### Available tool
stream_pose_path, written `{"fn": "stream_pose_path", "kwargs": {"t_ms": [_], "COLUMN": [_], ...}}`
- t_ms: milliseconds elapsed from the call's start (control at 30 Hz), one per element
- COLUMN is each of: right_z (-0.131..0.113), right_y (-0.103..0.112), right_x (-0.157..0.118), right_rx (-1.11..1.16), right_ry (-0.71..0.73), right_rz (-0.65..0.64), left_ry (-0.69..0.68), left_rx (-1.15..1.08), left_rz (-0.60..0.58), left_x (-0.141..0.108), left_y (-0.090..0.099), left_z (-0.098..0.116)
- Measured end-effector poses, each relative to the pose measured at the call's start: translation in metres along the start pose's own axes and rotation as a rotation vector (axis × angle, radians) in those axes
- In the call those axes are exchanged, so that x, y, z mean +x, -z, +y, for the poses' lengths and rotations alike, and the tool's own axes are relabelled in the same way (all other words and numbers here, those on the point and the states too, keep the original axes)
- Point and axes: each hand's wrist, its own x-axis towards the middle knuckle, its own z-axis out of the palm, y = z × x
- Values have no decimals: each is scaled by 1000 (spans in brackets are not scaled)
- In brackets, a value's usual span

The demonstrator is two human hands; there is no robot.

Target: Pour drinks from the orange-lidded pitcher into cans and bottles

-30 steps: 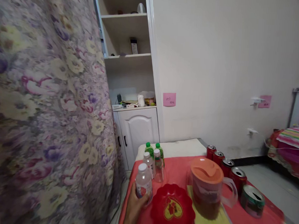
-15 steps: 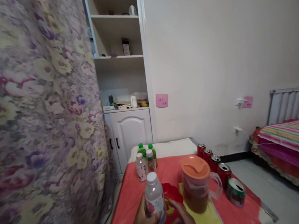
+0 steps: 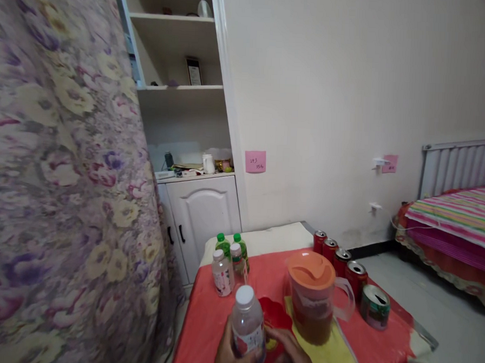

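Observation:
My left hand (image 3: 233,357) is wrapped round a clear bottle (image 3: 248,325) with a white cap and a printed label, held upright near the table's front. Close to the bottle's right side is my right hand (image 3: 292,357), its index finger stretched toward the bottle; its other fingers are curled and partly cut off by the frame edge. Behind both hands sits a red scalloped dish (image 3: 275,315). To its right a pitcher (image 3: 311,299) with an orange lid and brown liquid stands on a yellow cloth (image 3: 339,353).
Bottles with white caps (image 3: 222,273) and green caps (image 3: 241,246) stand at the back left of the red-covered table (image 3: 203,315). Along the right side is a row of red cans (image 3: 356,277) and a green can (image 3: 375,306). A floral curtain (image 3: 71,194) hangs at left.
The view has shifted, so the scene sits slightly further left. The held bottle sits slightly lower in view, still in my left hand.

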Motion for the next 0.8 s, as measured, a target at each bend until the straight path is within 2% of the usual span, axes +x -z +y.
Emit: {"fn": "stream_pose_path", "kwargs": {"t_ms": [167,267,367,533,800], "right_z": [-65,-104,-130,-148,-153], "right_y": [19,26,25,19,12], "right_x": [7,17,27,35,44], "right_rx": [-59,-88,-144,-221,-370], "right_ry": [140,177,207,191,195], "right_rz": [74,35,37,17,68], "left_ry": [-22,-66,-109,-146,-202], "left_rx": [63,96,171,285,246], "left_rz": [1,31,85,154,164], "left_x": [3,4,3,3,3], "left_y": [3,1,-1,1,-5], "left_z": [-8,-19,-26,-31,-34]}}
